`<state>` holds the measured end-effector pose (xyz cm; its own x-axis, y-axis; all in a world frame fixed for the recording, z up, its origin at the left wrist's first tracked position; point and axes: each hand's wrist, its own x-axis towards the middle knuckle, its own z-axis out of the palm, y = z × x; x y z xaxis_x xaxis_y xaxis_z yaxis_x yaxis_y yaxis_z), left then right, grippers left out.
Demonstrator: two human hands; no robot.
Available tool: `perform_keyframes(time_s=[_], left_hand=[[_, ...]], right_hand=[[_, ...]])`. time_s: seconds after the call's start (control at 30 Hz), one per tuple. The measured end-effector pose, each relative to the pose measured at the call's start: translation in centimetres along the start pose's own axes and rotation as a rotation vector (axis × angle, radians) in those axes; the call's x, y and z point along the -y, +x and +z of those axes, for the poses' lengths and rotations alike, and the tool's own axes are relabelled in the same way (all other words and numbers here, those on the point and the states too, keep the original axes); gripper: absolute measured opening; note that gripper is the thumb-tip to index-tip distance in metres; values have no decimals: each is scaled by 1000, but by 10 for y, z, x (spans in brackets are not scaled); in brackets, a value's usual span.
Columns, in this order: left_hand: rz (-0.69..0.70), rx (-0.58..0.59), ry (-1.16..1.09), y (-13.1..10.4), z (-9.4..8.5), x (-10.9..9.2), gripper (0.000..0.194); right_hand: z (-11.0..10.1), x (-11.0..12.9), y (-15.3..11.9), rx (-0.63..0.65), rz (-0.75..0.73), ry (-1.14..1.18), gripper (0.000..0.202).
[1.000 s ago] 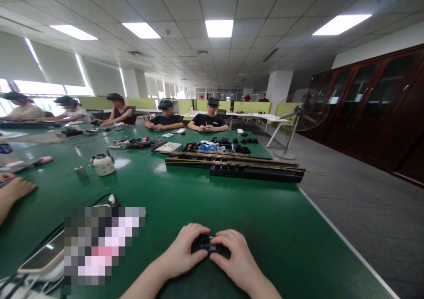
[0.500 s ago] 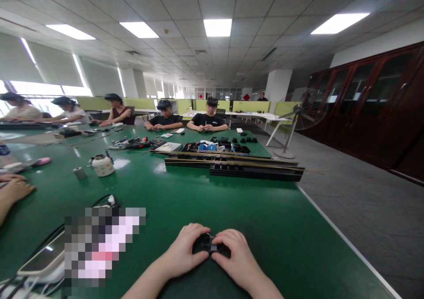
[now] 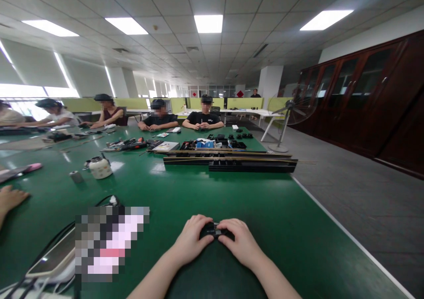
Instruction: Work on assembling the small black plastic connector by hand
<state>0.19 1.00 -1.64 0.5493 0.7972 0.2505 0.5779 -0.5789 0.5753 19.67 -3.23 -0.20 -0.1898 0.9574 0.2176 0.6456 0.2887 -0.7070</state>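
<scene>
Low over the green table (image 3: pixel 251 202), a small black plastic part (image 3: pixel 217 232) sits between my two hands; its exact kind is too small to make out. My left hand (image 3: pixel 194 237) is closed on its left end, thumb at the near side and fingers at the far side. The other end is gripped the same way by my right hand (image 3: pixel 240 241). My palms and fingers hide both ends of the part. The fingertips of the two hands almost meet at its middle.
Black rails (image 3: pixel 251 165) with thin rods on them lie across the table ahead. A pixelated screen (image 3: pixel 112 241), a phone (image 3: pixel 51 255) and cables are at left, with a cream pot (image 3: pixel 100 168) and a grey cylinder (image 3: pixel 76 176) beyond. Another person's hand (image 3: pixel 13 198) rests at far left.
The camera view has turned slightly. My hands and the black part appear a little higher and further right in the picture, with both hands still gripping it.
</scene>
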Motion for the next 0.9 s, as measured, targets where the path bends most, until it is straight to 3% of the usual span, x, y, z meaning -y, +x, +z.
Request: perform_keyframes(time_s=[0.37, 0.53, 0.6, 0.67, 0.9], left_hand=[[4, 5, 135, 3, 2, 0, 29], [-88, 61, 145, 7, 0, -7, 31], [-117, 33, 126, 6, 3, -7, 33], [-108, -23, 123, 4, 5, -6, 34], [-59, 1, 98, 1, 9, 1, 38]], right_hand=[[3, -5, 2, -46, -16, -36, 24], [4, -2, 3, -48, 35, -6, 23], [5, 0, 2, -62, 45, -6, 23], [7, 3, 1, -91, 52, 5, 23], [10, 7, -5, -141, 118, 40, 23]])
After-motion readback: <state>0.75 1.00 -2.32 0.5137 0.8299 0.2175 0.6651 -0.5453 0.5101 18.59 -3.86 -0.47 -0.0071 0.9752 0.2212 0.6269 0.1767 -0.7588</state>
